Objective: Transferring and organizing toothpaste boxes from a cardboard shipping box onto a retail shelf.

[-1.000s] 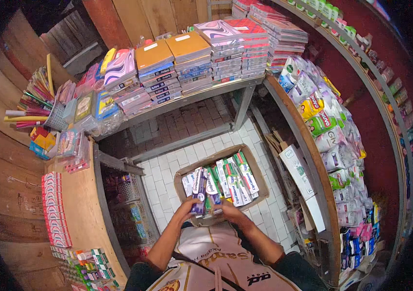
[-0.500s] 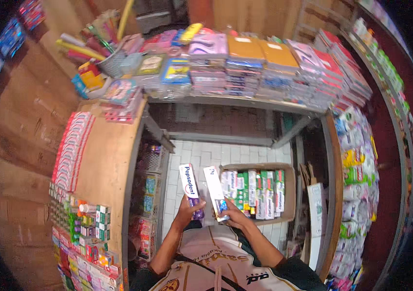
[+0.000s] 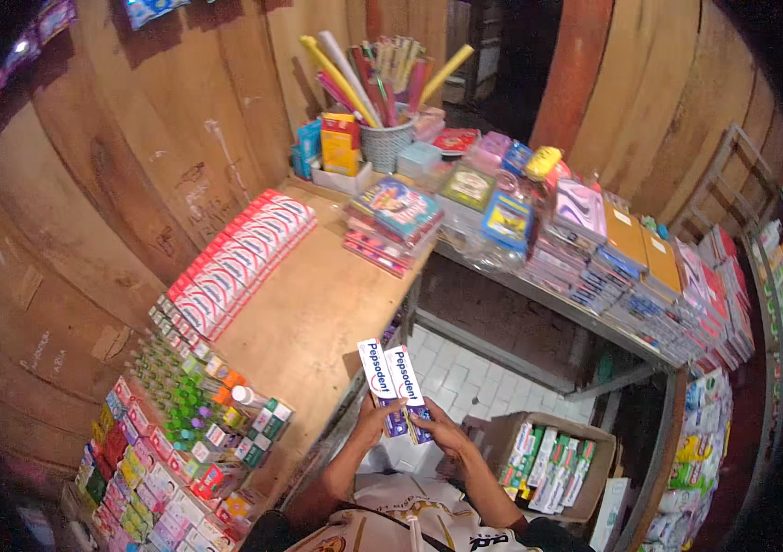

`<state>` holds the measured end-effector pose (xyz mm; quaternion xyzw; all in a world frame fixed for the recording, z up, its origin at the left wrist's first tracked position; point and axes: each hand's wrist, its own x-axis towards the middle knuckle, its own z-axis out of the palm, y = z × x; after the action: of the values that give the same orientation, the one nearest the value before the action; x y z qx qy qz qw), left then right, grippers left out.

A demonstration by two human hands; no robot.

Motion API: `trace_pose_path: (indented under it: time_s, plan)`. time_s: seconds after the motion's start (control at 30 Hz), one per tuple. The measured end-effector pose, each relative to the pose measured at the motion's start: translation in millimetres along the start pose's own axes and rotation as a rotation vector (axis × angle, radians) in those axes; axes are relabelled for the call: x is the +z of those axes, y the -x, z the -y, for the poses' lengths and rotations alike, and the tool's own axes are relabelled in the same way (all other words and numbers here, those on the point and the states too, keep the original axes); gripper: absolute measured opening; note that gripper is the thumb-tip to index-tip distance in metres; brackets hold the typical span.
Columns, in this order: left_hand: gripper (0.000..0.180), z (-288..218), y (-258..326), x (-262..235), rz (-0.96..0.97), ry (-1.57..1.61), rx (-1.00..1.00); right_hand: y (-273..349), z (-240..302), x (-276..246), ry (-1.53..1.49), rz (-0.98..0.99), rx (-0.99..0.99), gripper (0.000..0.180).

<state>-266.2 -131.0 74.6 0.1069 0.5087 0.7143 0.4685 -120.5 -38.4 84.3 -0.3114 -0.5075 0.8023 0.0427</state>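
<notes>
Two white and purple toothpaste boxes are held side by side in front of me. My left hand (image 3: 374, 420) is closed round the lower end of the left toothpaste box (image 3: 373, 366). The lower end of the right toothpaste box (image 3: 401, 373) sits in the grip of my right hand (image 3: 444, 432). The boxes lie close together, faces up, above the tiled floor by the edge of the wooden counter (image 3: 318, 285). An open cardboard carton (image 3: 601, 465) to the right holds several green and white toothpaste boxes (image 3: 552, 469).
On the left counter stand a row of red and white boxes (image 3: 235, 267), small bottles (image 3: 184, 400) and soap boxes (image 3: 161, 497). Notebook stacks (image 3: 630, 248) and a grey basket of rolled paper (image 3: 387, 147) line the far counter. Packets (image 3: 699, 460) fill the right shelf.
My view has turned left toward the counter. The two boxes have come closer together, and the right one now shows its printed front. Both hands keep their grip.
</notes>
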Motion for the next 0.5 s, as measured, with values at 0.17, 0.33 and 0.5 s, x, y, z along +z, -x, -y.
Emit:
trace_pose_path:
  time_s: [0.17,0.33,0.5]
  plan:
    - [0.050,-40,-15,-15,-0.106,0.004,0.106,-49,33,21,0.226,0.111,-0.039,0.065]
    - [0.053,-65,-44,-39,-0.137,-0.009,0.190,-85,81,61,0.343,0.034,-0.188,0.064]
    - [0.054,-100,-85,-47,-0.198,-0.039,0.171,-149,102,63,0.170,0.121,-0.203,0.054]
